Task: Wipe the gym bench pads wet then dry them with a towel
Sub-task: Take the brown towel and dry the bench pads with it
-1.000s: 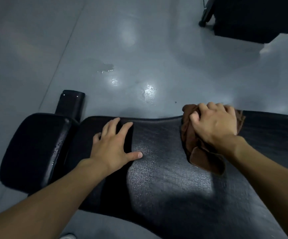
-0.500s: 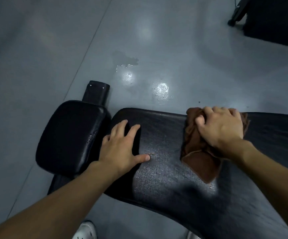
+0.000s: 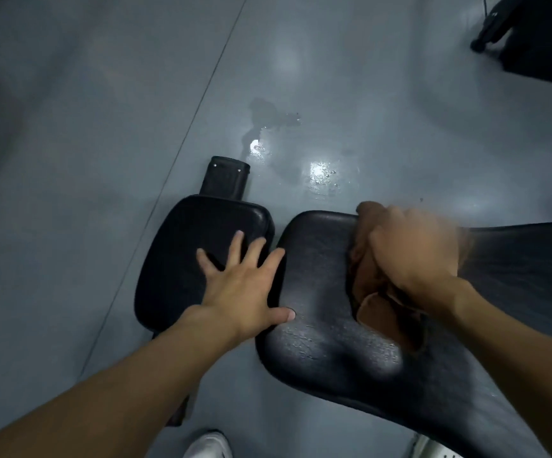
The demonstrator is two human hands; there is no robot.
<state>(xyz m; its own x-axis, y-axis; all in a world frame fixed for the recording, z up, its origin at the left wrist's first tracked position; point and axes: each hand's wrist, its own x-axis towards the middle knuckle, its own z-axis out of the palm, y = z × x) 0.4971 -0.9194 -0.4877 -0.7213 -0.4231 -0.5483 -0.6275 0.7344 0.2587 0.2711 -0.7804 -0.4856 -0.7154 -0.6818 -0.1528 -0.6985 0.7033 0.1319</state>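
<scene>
A long black bench pad [image 3: 327, 328] runs from the centre to the right, its surface glistening wet near the front. A smaller black seat pad [image 3: 185, 246] sits just left of it, across a narrow gap. My left hand [image 3: 244, 285] lies flat with fingers spread, bridging the gap between the two pads. My right hand [image 3: 413, 252], blurred, presses a brown cloth [image 3: 377, 312] onto the long pad near its far edge. Part of the cloth trails out toward me from under the hand.
The grey floor [image 3: 102, 160] has a wet patch [image 3: 268, 120] beyond the bench. A black frame tube [image 3: 225, 176] sticks out behind the seat pad. Dark equipment [image 3: 538, 38] stands at the top right. A white shoe [image 3: 208, 446] shows at the bottom edge.
My left hand has slid left, from the long pad to across the gap onto the seat pad. My right hand with the cloth has moved left along the long pad. The view has shifted left.
</scene>
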